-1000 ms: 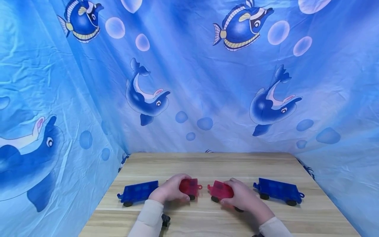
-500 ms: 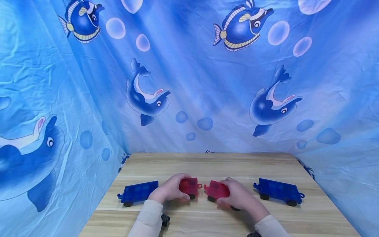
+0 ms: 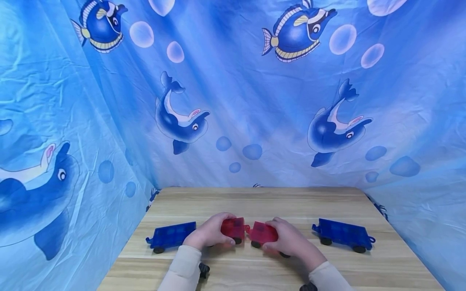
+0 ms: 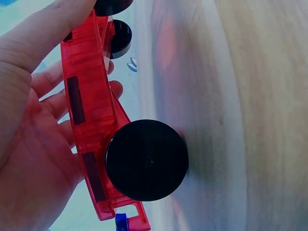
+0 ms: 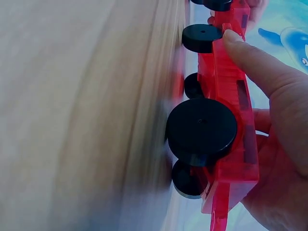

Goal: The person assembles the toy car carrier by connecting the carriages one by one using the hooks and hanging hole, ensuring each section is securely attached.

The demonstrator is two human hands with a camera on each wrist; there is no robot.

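Observation:
My left hand [image 3: 210,232] holds a red translucent toy train car [image 4: 89,110] with black wheels, thumb on one side and fingers on the other. My right hand [image 3: 289,239] grips a second red train car [image 3: 263,232] the same way. Between them, the second car's hook [image 3: 248,229] meets the first car's ring; whether it sits inside cannot be told. A blue train car [image 3: 172,234] stands left of my left hand. In the left wrist view, a bit of blue plastic [image 4: 121,222] sits at the first car's rear hook.
Another blue train car [image 3: 342,234] stands on the wooden table [image 3: 255,202], to the right of my right hand and apart from it. Blue cloth [image 3: 233,101] printed with dolphins and fish hangs behind and at both sides of the table.
My right hand has slid its red car leftward, closing the gap to the other red car until hook and ring meet. The left hand has barely shifted.

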